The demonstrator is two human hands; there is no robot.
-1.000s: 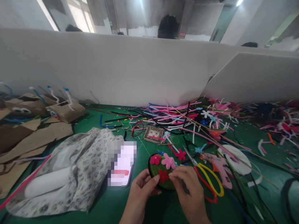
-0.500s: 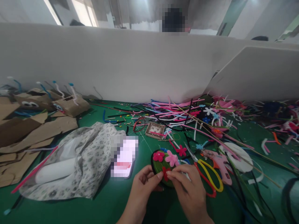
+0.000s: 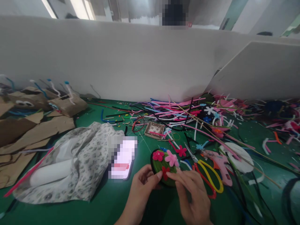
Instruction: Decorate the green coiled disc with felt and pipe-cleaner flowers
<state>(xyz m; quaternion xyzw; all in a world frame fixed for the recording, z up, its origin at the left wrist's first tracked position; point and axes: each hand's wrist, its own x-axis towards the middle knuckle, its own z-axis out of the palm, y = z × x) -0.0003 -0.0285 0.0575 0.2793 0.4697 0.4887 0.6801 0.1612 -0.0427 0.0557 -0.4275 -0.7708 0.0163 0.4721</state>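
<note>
My left hand (image 3: 143,184) grips the left edge of a round green pad (image 3: 160,165) with a dark rim, its thumb lying on the front. Pink flower (image 3: 172,158), deep-pink flower (image 3: 158,155) and red flower (image 3: 165,172) sit on the pad; they look like fuzzy pipe-cleaner shapes. My right hand (image 3: 194,192) has its fingers stretched out, fingertips touching the red flower, the thumb lower and apart. Just beyond the pad lies another deep-pink flower (image 3: 181,151) with a stem. Scissors (image 3: 211,176) with yellow and red handles rest beside my right hand.
A pink glue gun (image 3: 222,168) lies right of the scissors. Pipe cleaners (image 3: 164,107) are heaped along the white partition (image 3: 117,59). On the left are a lit phone (image 3: 124,157), a floral cloth bag (image 3: 91,162) and brown cardboard pieces (image 3: 47,129).
My right hand has gone from pinching at the red flower to stretched fingers resting on it, with the thumb lower. My left hand keeps its hold on the pad. The view has shifted slightly.
</note>
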